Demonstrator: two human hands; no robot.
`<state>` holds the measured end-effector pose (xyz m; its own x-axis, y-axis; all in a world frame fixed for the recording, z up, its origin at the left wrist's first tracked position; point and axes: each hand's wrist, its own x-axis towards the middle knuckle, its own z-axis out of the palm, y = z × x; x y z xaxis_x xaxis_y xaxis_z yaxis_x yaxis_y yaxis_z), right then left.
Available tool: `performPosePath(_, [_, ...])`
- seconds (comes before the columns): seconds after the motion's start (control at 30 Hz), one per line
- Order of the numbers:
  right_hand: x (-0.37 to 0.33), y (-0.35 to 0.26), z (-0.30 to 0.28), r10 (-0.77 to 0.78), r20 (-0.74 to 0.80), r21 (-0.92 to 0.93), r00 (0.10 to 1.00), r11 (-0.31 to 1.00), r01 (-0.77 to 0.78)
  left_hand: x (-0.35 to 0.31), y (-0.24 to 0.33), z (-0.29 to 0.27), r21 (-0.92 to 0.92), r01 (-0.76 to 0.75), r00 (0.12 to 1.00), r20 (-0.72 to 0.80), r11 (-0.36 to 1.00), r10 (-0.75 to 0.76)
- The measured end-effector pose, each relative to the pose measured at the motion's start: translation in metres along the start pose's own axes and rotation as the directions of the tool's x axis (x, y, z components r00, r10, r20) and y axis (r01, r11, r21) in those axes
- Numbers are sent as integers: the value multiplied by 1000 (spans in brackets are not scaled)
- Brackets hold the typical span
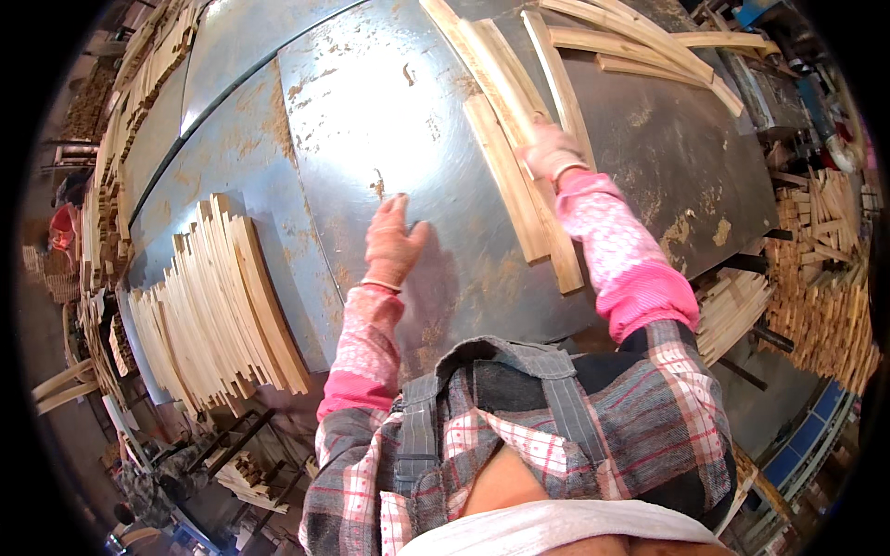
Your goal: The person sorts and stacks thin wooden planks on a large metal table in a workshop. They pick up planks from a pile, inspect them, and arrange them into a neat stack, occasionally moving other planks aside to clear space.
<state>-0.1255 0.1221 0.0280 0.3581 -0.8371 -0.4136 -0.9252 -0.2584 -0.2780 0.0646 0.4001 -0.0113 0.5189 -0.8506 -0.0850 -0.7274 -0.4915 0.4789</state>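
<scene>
My right hand (553, 150) is closed over a long pale wooden strip (510, 88), its fingers slightly blurred at the strip's edge. A shorter, wider wooden piece (505, 181) lies along the left side of that strip, and another wooden strip (559, 83) slants away just right of the hand. My left hand (394, 243) hovers over or rests on the grey metal tabletop (362, 185), which I cannot tell; its fingers are apart and hold nothing. Pink patterned sleeve covers reach down to both wrists.
A row of wooden strips (209, 306) lies side by side at the table's left. More loose strips (640, 42) cross each other at the far right. Stacked wood (825, 269) stands beyond the right edge, and a long stack (139, 102) lines the far left. Sawdust spots the metal.
</scene>
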Motion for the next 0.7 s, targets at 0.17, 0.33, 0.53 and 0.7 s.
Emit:
performPosePath(0.17, [-1,-22,25,176,84,-33,981,984,-174,12,55,11,-266,11,998,64,964,6])
performPosePath(0.33, [-85,-24,32,-185,380,615,906,783,-98,30,77,2,-573,276,951,46,771,-307])
performPosePath(0.53, [-180,6,109,-468,332,169,819,884,437,14,22,36,-321,561,821,92,763,-564])
performPosePath(0.7, [-179,80,67,158,71,-215,985,967,-139,-10,13,32,-181,593,802,51,784,-595])
